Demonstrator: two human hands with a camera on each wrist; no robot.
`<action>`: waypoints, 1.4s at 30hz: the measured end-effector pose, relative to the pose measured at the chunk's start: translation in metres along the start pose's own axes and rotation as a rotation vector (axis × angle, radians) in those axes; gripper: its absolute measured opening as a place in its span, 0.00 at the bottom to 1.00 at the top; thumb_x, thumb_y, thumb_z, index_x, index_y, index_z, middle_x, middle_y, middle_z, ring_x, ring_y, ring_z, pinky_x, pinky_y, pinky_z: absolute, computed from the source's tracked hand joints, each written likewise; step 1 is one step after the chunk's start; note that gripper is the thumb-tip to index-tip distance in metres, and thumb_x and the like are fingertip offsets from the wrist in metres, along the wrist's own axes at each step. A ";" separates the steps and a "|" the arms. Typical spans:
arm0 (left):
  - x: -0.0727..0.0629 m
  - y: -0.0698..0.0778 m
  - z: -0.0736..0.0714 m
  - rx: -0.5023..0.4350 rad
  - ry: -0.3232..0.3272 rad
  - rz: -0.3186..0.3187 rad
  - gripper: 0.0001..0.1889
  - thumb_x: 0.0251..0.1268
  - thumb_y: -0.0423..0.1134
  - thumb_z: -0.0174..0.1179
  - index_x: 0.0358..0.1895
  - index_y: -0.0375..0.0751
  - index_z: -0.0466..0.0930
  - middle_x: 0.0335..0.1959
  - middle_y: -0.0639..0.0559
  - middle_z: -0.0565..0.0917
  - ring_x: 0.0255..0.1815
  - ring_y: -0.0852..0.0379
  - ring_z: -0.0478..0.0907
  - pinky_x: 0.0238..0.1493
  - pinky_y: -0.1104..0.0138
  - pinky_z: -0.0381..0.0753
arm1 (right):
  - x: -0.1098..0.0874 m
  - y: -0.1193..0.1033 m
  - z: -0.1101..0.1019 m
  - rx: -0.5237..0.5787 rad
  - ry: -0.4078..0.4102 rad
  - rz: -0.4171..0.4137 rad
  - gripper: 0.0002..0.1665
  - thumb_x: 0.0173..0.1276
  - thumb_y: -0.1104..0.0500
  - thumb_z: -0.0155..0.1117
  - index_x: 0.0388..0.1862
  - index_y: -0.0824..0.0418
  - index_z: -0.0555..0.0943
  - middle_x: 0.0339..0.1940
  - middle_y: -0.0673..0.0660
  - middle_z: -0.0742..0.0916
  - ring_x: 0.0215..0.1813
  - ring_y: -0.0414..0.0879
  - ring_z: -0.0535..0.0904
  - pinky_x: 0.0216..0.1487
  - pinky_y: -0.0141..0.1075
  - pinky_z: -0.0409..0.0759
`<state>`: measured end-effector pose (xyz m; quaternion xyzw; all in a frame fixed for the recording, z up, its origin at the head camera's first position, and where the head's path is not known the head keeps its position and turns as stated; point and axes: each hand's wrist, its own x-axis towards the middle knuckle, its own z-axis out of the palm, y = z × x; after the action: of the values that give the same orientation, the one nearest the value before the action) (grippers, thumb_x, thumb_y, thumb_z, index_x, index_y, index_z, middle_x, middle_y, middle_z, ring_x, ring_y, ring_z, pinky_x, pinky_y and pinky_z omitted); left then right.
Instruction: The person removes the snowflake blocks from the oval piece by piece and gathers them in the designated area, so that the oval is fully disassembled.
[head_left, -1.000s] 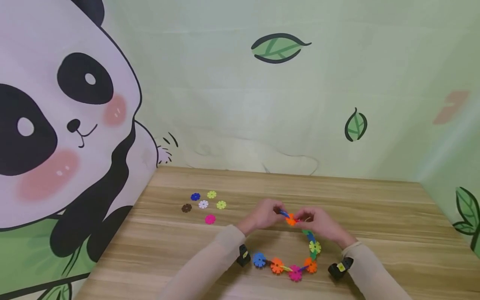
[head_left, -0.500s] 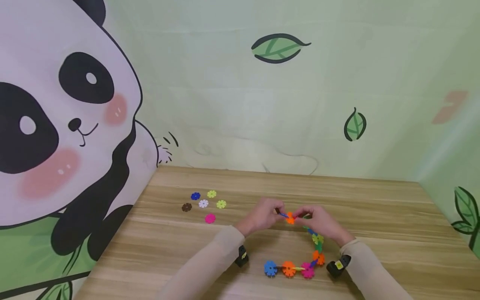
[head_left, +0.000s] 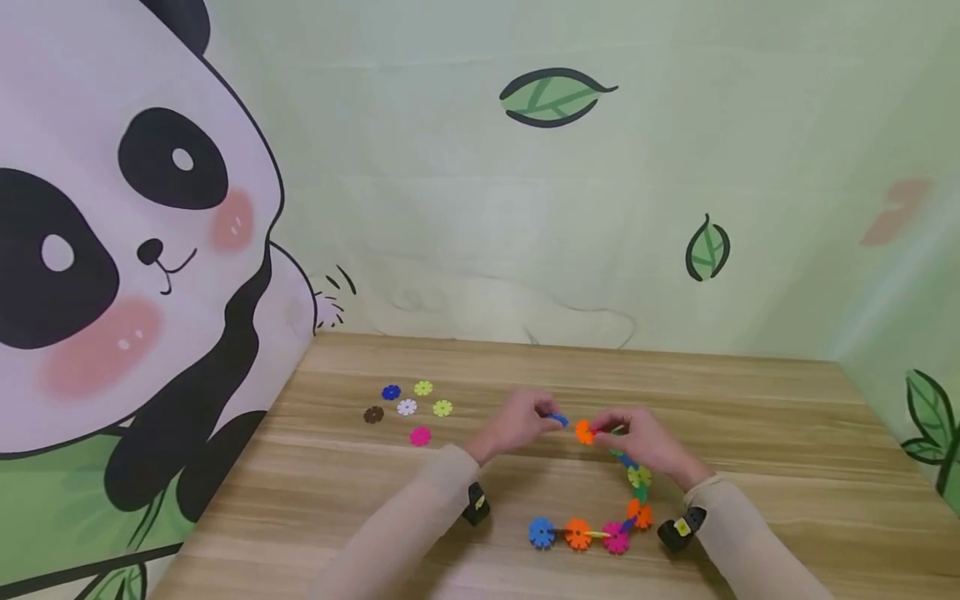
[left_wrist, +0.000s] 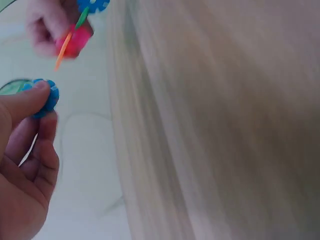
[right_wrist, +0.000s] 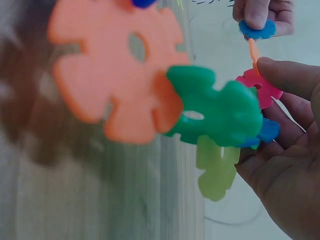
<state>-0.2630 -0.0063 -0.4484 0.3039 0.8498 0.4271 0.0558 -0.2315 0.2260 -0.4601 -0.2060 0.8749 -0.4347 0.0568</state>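
Observation:
My left hand (head_left: 519,423) pinches a blue notched snowflake disc (left_wrist: 49,99) between thumb and fingers. A small gap separates this disc from the orange disc (head_left: 585,432) at the near end of a linked chain. My right hand (head_left: 647,440) pinches the pink disc (right_wrist: 260,88) joined to that orange one. From there the chain curves down through green, blue and yellow-green (head_left: 639,477) discs to an orange disc (head_left: 639,512). It then runs left through a pink disc (head_left: 617,537) and an orange disc (head_left: 578,534), ending at a blue disc (head_left: 542,532).
Several loose discs lie on the wooden table (head_left: 330,500) left of my hands: dark blue (head_left: 391,392), brown (head_left: 373,414), white (head_left: 407,407), pink (head_left: 420,437) and two yellow-green. A panda-printed backdrop (head_left: 450,208) stands behind. Each wrist wears a black camera (head_left: 681,530).
The blue disc in my left hand has come apart from the orange disc, as that hand shifted slightly left. The chain's lower part slid right earlier, while my right hand kept its pinch.

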 end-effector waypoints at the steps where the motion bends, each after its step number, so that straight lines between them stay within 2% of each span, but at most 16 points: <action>1: -0.001 -0.002 -0.004 -0.029 0.020 -0.020 0.03 0.60 0.33 0.64 0.31 0.37 0.83 0.28 0.53 0.84 0.30 0.59 0.79 0.32 0.73 0.77 | 0.000 0.000 0.000 -0.002 -0.002 -0.002 0.08 0.65 0.61 0.64 0.42 0.59 0.84 0.40 0.51 0.85 0.43 0.47 0.78 0.45 0.41 0.76; 5: -0.008 -0.013 -0.024 -0.069 0.087 -0.079 0.04 0.63 0.35 0.62 0.34 0.40 0.85 0.29 0.54 0.85 0.33 0.53 0.81 0.32 0.70 0.79 | -0.003 -0.001 -0.001 -0.023 0.002 -0.011 0.08 0.63 0.65 0.64 0.42 0.59 0.83 0.40 0.52 0.85 0.43 0.48 0.78 0.45 0.41 0.75; 8: -0.015 -0.023 -0.039 -0.057 0.114 -0.141 0.07 0.67 0.35 0.58 0.38 0.42 0.85 0.32 0.55 0.84 0.34 0.56 0.79 0.35 0.68 0.79 | -0.005 -0.002 -0.001 -0.036 0.011 -0.014 0.08 0.63 0.65 0.65 0.41 0.59 0.83 0.40 0.51 0.85 0.43 0.48 0.78 0.45 0.41 0.76; 11: -0.021 -0.034 -0.051 -0.021 0.114 -0.195 0.08 0.69 0.35 0.55 0.41 0.43 0.84 0.34 0.55 0.83 0.35 0.59 0.78 0.36 0.67 0.78 | -0.006 -0.003 -0.002 -0.043 0.019 -0.018 0.07 0.63 0.64 0.65 0.41 0.59 0.83 0.39 0.51 0.85 0.43 0.48 0.78 0.45 0.41 0.75; 14: -0.024 -0.044 -0.058 0.019 0.093 -0.216 0.08 0.69 0.34 0.55 0.42 0.40 0.84 0.34 0.53 0.82 0.34 0.58 0.77 0.35 0.66 0.77 | -0.008 -0.004 -0.003 -0.036 0.027 -0.014 0.07 0.63 0.64 0.65 0.40 0.59 0.83 0.40 0.52 0.85 0.43 0.48 0.78 0.45 0.42 0.75; 18: -0.028 -0.056 -0.061 0.079 0.069 -0.229 0.07 0.67 0.34 0.57 0.42 0.38 0.83 0.34 0.50 0.82 0.35 0.56 0.76 0.36 0.66 0.78 | -0.010 -0.003 -0.003 -0.034 0.022 -0.008 0.07 0.63 0.64 0.65 0.41 0.60 0.83 0.40 0.52 0.85 0.43 0.49 0.77 0.44 0.41 0.75; 23: -0.032 -0.068 -0.063 0.131 0.075 -0.259 0.08 0.64 0.33 0.59 0.45 0.39 0.82 0.37 0.49 0.82 0.38 0.56 0.78 0.37 0.66 0.78 | -0.008 -0.001 -0.001 -0.052 0.013 -0.007 0.07 0.63 0.63 0.65 0.40 0.58 0.83 0.40 0.51 0.84 0.43 0.47 0.77 0.43 0.39 0.76; 27: -0.034 -0.072 -0.066 0.122 0.066 -0.301 0.07 0.64 0.33 0.59 0.44 0.40 0.82 0.37 0.48 0.82 0.37 0.55 0.77 0.36 0.65 0.77 | -0.005 0.000 0.001 -0.057 0.010 0.002 0.07 0.63 0.63 0.65 0.39 0.56 0.83 0.39 0.49 0.84 0.43 0.46 0.77 0.44 0.39 0.76; 33: -0.032 -0.078 -0.066 0.156 0.032 -0.330 0.09 0.64 0.32 0.60 0.46 0.40 0.82 0.38 0.48 0.81 0.37 0.55 0.76 0.37 0.66 0.77 | -0.005 0.004 0.000 -0.054 0.007 -0.010 0.06 0.63 0.63 0.65 0.40 0.58 0.83 0.39 0.50 0.84 0.43 0.47 0.77 0.44 0.39 0.76; 37: -0.031 -0.082 -0.066 0.177 0.024 -0.328 0.11 0.62 0.30 0.60 0.48 0.39 0.81 0.41 0.47 0.82 0.41 0.53 0.77 0.41 0.63 0.78 | -0.005 0.004 -0.001 -0.047 0.008 -0.005 0.07 0.64 0.63 0.65 0.41 0.60 0.83 0.40 0.51 0.85 0.43 0.47 0.77 0.44 0.40 0.76; 42: -0.032 -0.084 -0.069 0.162 0.031 -0.322 0.13 0.61 0.29 0.60 0.49 0.37 0.81 0.44 0.44 0.82 0.44 0.50 0.78 0.44 0.62 0.78 | -0.003 0.003 -0.002 -0.026 0.002 -0.003 0.07 0.64 0.63 0.65 0.41 0.60 0.83 0.40 0.52 0.85 0.43 0.47 0.77 0.43 0.39 0.76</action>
<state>-0.3012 -0.1097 -0.4735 0.1607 0.9198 0.3476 0.0857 -0.2299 0.2305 -0.4621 -0.2076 0.8803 -0.4235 0.0525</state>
